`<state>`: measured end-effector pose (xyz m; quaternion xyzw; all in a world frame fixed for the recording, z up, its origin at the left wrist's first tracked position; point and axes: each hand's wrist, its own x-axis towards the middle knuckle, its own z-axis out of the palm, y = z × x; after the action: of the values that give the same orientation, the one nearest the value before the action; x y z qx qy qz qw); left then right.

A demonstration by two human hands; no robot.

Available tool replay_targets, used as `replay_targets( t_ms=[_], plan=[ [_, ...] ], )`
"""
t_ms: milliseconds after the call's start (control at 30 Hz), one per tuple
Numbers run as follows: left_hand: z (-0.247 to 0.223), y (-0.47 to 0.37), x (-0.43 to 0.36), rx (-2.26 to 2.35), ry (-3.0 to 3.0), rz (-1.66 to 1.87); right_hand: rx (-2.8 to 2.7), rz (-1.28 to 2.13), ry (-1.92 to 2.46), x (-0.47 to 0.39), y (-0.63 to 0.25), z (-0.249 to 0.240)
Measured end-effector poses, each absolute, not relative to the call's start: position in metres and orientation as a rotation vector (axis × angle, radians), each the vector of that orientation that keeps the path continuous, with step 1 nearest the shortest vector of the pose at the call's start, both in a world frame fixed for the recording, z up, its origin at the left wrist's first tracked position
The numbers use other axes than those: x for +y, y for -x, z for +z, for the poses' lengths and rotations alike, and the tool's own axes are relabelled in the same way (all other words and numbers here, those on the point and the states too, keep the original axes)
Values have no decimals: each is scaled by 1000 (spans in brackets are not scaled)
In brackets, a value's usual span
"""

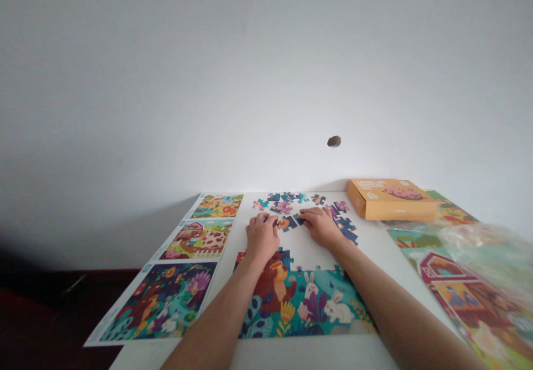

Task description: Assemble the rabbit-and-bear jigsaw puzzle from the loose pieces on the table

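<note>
A partly joined jigsaw puzzle (303,309) with a bear and white rabbits lies in front of me, its upper edge uneven. Beyond that edge, my left hand (263,238) has its fingers curled down on a dark blue puzzle piece (272,221). My right hand (321,227) reaches in from the other side, its fingertips closed on a dark teal puzzle piece (298,219). Between the hands lies an orange and blue piece (286,224). Several loose pieces (282,207) are scattered behind the hands, and dark blue ones (346,227) lie beside my right wrist.
At left, a reference sheet (156,260) with three pictures overhangs the table edge. A yellow puzzle box (393,201) stands at the back right against the wall (266,81). Clear plastic wrap (485,242) covers part of more printed puzzle pictures (470,287) on the right.
</note>
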<state>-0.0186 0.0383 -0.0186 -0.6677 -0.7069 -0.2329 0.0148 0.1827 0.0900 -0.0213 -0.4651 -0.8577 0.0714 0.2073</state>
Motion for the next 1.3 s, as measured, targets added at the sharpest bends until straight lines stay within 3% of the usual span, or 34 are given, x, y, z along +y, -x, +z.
replay_targets(
  t_ms=[1300],
  plan=[
    [-17, 30, 44, -2429, 1958, -745, -2412, 151, 1226, 83, -187, -12]
  ],
)
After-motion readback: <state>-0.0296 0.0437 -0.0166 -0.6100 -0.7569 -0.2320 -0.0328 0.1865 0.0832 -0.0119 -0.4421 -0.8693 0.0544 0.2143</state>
